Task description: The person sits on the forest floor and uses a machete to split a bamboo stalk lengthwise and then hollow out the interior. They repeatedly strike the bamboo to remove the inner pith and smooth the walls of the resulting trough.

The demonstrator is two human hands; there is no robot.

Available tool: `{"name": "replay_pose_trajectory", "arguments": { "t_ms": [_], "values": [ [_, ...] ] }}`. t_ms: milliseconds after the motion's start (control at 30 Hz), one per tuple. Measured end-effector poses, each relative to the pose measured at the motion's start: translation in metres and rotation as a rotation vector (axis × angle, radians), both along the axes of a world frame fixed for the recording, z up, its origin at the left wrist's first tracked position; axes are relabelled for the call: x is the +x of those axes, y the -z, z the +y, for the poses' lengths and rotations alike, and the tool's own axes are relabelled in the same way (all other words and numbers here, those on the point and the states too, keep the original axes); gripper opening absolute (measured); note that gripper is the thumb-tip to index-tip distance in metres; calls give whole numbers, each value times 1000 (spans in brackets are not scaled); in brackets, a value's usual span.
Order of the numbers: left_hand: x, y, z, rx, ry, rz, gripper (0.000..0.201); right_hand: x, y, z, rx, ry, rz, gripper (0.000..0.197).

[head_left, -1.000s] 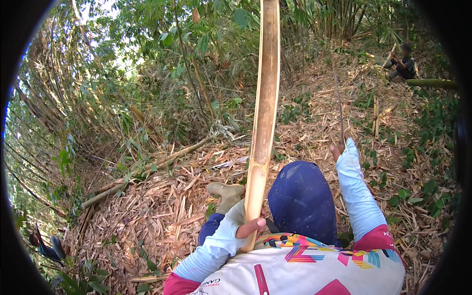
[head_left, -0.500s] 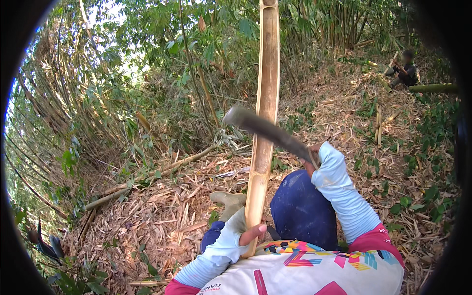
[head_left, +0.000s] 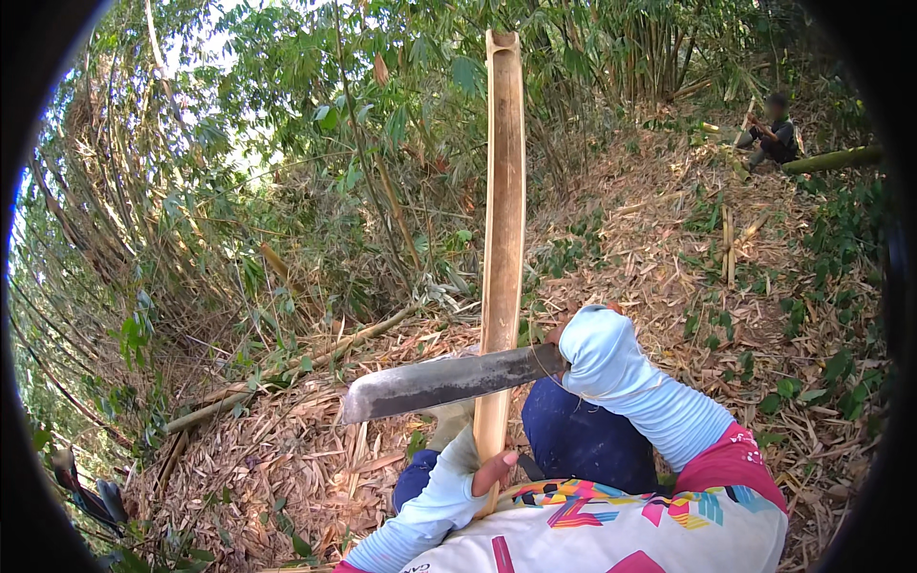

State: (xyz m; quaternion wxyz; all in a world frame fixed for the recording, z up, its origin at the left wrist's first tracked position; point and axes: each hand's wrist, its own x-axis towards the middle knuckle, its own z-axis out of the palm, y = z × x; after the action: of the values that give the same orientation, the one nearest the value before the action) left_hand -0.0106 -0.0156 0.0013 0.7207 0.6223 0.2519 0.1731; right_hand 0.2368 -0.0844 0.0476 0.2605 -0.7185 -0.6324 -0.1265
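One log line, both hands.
left hand: grips split bamboo near lower end | right hand: holds machete | machete: crosses in front of split bamboo, contact unclear

Left grip (head_left: pixel 492 474) holds split bamboo (head_left: pixel 503 210), right grip (head_left: pixel 569 336) a machete (head_left: pixel 444 380).

Left grip (head_left: pixel 492 472) clenched low; right grip (head_left: pixel 557 334) clenched higher.

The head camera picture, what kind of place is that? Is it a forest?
It looks like a wooded spot outdoors, probably a bamboo grove: tall thin stems stand in clumps, dry scraps litter the ground, and the left hand holds a long split bamboo piece.
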Motion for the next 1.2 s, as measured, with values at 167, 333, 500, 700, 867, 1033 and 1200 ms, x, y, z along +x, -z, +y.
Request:
{"name": "replay_pose_trajectory", "arguments": {
  "t_ms": [167, 333, 500, 700, 867, 1033, 1200],
  "values": [
    [-3, 2, 0, 24, 31, 19, 32, 1, -2, 1, -43, 27, -51, 25],
    [-4, -2, -3, 27, 58, 59, 32, 8, -4, 3, 9, 28, -45, 23],
    [-3, -9, -7, 25, 109, 81, 33, 26, -9, 1, 124, 33, 155, 25],
    [0, -16, -6, 27, 164, 104, 31, 55, -28, 3, 286, 118, 187, 32],
    [0, -11, -4, 7, 133, 131, 37, 65, -55, 7, 298, 86, 86, 28],
    [1, -11, -3, -26, 147, 144, 43, 90, -66, 14, 306, 156, 139, 26],
    [0, 0, 0, -67, 150, 124, 44, 113, -81, 20, 442, 231, 40, 27]
  ]
}}
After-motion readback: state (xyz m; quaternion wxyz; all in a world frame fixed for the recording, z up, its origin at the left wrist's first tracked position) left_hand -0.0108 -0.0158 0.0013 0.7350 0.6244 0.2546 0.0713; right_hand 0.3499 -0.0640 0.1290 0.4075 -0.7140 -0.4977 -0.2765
